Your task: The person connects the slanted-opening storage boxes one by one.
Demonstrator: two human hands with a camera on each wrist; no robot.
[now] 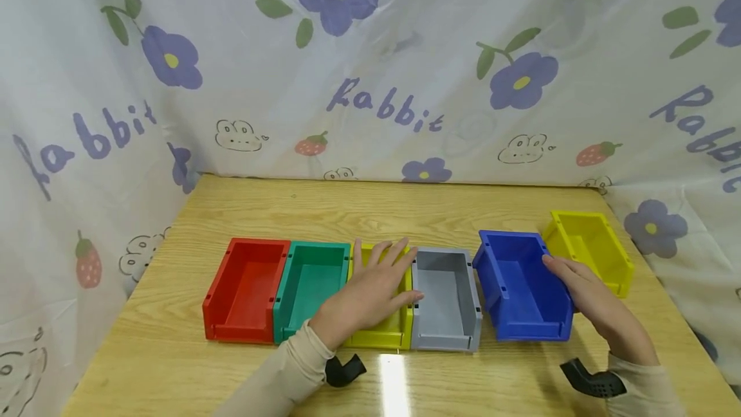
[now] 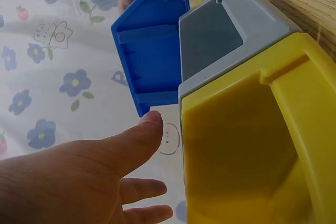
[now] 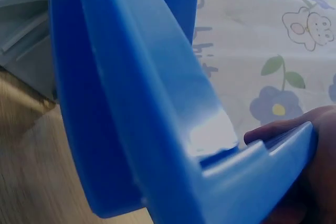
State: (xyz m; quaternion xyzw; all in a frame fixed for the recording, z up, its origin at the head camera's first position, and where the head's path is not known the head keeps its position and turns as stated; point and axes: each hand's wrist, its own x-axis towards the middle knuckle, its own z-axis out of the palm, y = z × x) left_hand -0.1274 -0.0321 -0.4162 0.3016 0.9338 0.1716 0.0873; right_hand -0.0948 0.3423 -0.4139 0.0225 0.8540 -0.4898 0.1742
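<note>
My right hand [image 1: 599, 301] grips a blue storage bin [image 1: 518, 278] by its right side wall, thumb on the upper edge. The right wrist view shows this blue bin [image 3: 147, 98] tilted, with the hand [image 3: 325, 166] at its lower right. Fingers spread, my left hand [image 1: 370, 291] lies over a yellow bin [image 1: 379, 340] in the row. From the left wrist, its thumb and fingers look straight beside the yellow bin [image 2: 236, 145]. A grey bin [image 1: 442, 288] stands between that yellow bin and the blue one.
Left of the yellow bin, a green bin [image 1: 315, 285] and a red bin [image 1: 249, 285] complete the side-by-side row. Another yellow bin [image 1: 596, 253] sits behind the right hand on the wooden table [image 1: 324, 208]. A patterned curtain [image 1: 370, 114] encloses the back and sides.
</note>
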